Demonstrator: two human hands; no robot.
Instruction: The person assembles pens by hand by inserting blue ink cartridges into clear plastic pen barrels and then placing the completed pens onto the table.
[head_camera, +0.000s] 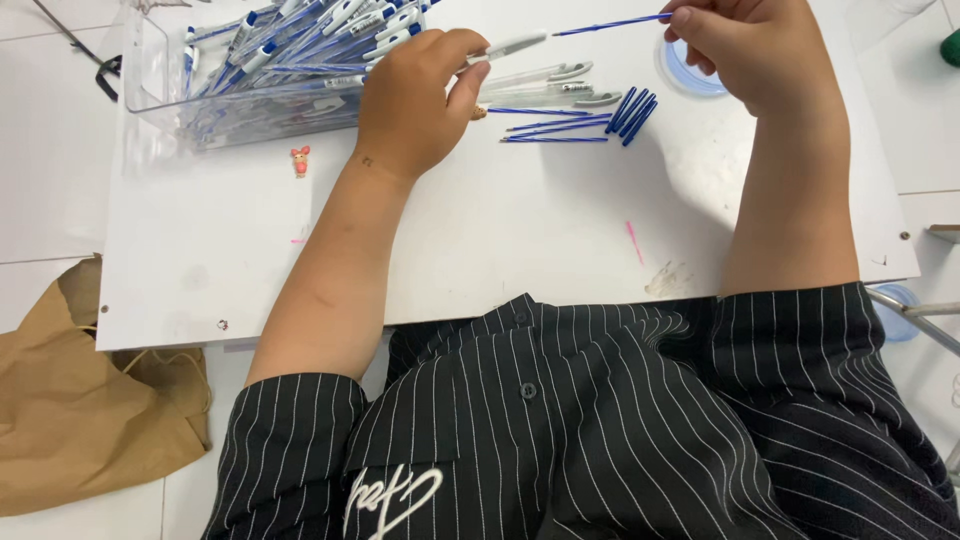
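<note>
My left hand (415, 95) grips a clear pen barrel (515, 46) that points right, just in front of a clear plastic bin (150, 70) full of blue and white pens. My right hand (745, 40) pinches one end of a thin blue ink refill (605, 24), whose tip points left toward the barrel's open end; the two are apart. On the white board (500, 230) between my hands lie three empty clear barrels (560, 85), several loose blue refills (555, 125) and several blue caps (632, 110).
A small pink figurine (300, 160) stands on the board below the bin. A roll of clear tape (690, 75) lies under my right hand. A brown paper bag (80, 400) sits on the floor at left. A metal frame (920, 315) shows at right.
</note>
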